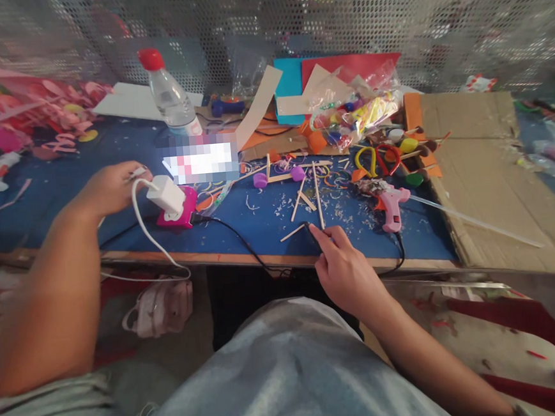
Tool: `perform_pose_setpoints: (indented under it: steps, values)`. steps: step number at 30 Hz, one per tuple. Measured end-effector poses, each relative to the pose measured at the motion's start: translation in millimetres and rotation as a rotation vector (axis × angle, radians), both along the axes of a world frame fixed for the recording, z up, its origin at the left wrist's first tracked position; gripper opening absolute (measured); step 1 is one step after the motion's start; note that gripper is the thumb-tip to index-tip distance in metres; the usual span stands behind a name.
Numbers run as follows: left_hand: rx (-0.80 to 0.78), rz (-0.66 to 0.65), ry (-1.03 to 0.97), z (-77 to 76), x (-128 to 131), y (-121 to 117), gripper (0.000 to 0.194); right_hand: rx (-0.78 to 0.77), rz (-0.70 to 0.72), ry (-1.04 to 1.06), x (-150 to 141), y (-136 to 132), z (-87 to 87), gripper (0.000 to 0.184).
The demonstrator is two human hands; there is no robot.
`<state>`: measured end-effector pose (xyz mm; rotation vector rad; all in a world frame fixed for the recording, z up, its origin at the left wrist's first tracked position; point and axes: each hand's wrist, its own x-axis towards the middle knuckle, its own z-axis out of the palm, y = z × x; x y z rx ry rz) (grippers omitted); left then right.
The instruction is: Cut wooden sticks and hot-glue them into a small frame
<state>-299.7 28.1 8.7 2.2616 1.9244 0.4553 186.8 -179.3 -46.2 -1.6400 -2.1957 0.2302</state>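
Note:
My left hand (pixel 110 188) is closed at the left, its fingers bent beside a white plug adapter (pixel 168 194); what they hold is hidden. The adapter sits in a magenta power socket box (pixel 186 209), and a white cable (pixel 138 212) loops down from it. My right hand (pixel 347 270) is shut on a small dark tool (pixel 313 236), index finger stretched along it. Its tip touches or nearly touches a short thin wooden stick (pixel 293 232). Longer sticks (pixel 318 195) lie just beyond. A pink glue gun (pixel 393 206) with a clear glue stick rests to the right.
Purple caps (pixel 260 180) joined by sticks lie mid-table among white scraps. A red-capped bottle (pixel 173 104) stands behind a bright blurred screen (pixel 204 162). Cardboard (pixel 486 172) covers the right side; bagged craft parts (pixel 356 109) lie at the back. A black cord (pixel 236 233) crosses the front edge.

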Motion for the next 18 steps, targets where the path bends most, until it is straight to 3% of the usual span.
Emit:
perform_pose_setpoints:
  steps: [8,18]
  values:
    - [-0.066,-0.068,-0.095,-1.6,15.1,-28.6,0.056,0.005,0.006,0.013,0.3,1.1,-0.6,0.061]
    - [-0.089,-0.029,-0.123,-9.5,40.4,-36.3,0.042,-0.01,-0.004,0.022,-1.3,0.8,-0.4,0.062]
